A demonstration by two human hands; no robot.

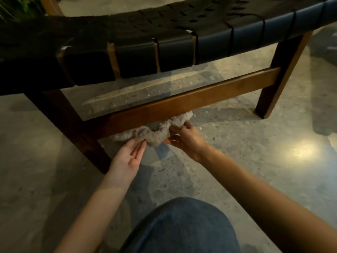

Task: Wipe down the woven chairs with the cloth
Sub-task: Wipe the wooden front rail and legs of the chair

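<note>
- Cloth [156,133]: pale, knobbly weave, bunched into a loose rope. It lies along the underside and lower front edge of the chair's wooden rail [182,105], left of mid-span. The rail hides its upper part.
- Right hand [186,139]: fingers curled over the cloth's right end, thumb underneath. It grips the bunch and holds it up against the rail.
- Left hand [130,154]: palm up, fingers straight and close together. The fingertips touch the cloth from below and it holds nothing.
- Rail: brown wood, running between the front legs below the seat. Floor shows through the gap between rail and seat.
- Woven seat [164,33]: black interlaced straps wrapped over the front edge, with strips of wood showing between some of them.
- Left leg [82,136]: dark, slanted, just beside the left hand. Right leg [277,77]: well apart from both hands.
- Floor [255,179]: polished speckled stone, with a bright light reflection [302,150] at right.
- Knee [182,227]: blue denim, bottom centre, between the two forearms.
- Foliage [16,8]: green and blurred, in the top left corner behind the chair.
</note>
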